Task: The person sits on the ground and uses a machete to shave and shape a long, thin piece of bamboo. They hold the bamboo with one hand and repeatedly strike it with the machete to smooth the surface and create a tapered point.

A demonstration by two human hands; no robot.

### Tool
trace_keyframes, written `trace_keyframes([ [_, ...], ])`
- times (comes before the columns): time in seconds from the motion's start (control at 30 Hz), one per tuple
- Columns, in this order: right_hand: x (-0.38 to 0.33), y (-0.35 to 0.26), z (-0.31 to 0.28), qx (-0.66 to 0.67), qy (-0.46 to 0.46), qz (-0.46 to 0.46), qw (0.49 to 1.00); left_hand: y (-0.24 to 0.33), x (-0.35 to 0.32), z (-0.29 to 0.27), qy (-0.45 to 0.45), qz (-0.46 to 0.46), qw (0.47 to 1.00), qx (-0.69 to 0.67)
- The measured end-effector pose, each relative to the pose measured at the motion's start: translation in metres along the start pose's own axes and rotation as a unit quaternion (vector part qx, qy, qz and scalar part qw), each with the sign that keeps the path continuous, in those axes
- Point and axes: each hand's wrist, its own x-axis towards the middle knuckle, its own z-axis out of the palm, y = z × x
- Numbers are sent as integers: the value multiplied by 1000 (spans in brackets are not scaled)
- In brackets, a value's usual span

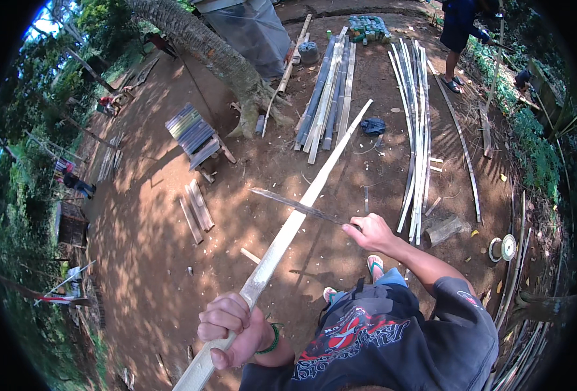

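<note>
My left hand [236,329], with a green band at the wrist, is wrapped round the near part of a long pale bamboo strip [278,251]. The strip slants up and away to the right, its far end raised above the ground. In my right hand [374,234] is a machete [272,197], gripped by its handle, which my fingers mostly hide. Its dark, narrow blade points left and lies across the strip around mid-length; whether the edge bites into the strip I cannot tell.
Long split bamboo strips [420,130] lie to the right, beside a short log [443,230] and a spool [508,247]. More bamboo [331,91] is laid out ahead, near a tree trunk [223,62]. A low bamboo stand [192,133] is at left. Another person [461,32] stands far right.
</note>
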Motion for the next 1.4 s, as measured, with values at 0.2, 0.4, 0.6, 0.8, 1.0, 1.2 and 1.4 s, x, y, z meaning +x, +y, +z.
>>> trace_keyframes([
  [0.2,-14,-68,-60,32,-86,-153,984,6,13,4,-186,-5,976,-110],
  [0.4,-4,31,-75,-5,-10,40,999,11,41,22,-418,-28,879,-228],
  [0.6,-27,-15,-78,41,-46,4,998,33,50,42,-421,-63,880,-210],
  [0.8,-53,-48,-89,49,-75,-147,985,19,58,59,-484,-67,806,-335],
  [1.0,-64,-31,-80,98,-38,10,994,17,59,69,-512,-64,786,-339],
  [1.2,-50,8,-60,133,43,59,988,20,60,73,-427,-41,858,-282],
  [1.4,-62,-22,-75,57,12,-36,998,12,68,77,-471,-37,820,-323],
])
